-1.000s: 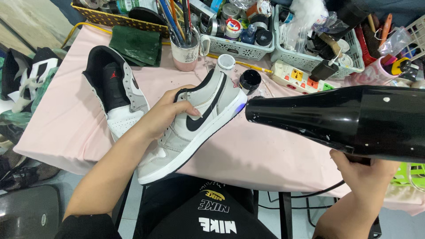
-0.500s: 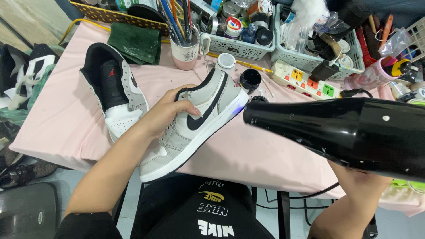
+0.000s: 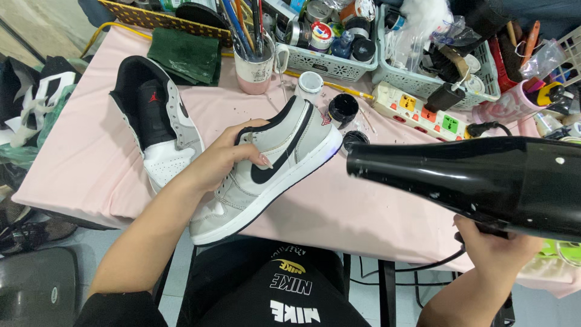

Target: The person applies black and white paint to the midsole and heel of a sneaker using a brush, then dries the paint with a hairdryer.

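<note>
my left hand [image 3: 227, 154] grips the grey sneaker [image 3: 266, 166] from above, fingers curled over the collar and thumb laid along the side panel, so the shoe hangs tilted over the near edge of the pink table [image 3: 91, 175], heel toward the baskets and toe down toward my lap. my right hand [image 3: 493, 248] is wrapped closed around the grip of the black hair dryer [image 3: 472, 178]; i cannot tell how each finger sits, since the barrel hides most of them. compared with a second ago, the dryer's nozzle has swung lower and nearer to the heel side of the shoe, and the shoe has turned a little more side-on to it. i judge the airflow is now aimed at the painted side panel, so drying is under way. the second sneaker [image 3: 157, 127] lies flat just beside, apart from my hand.
</note>
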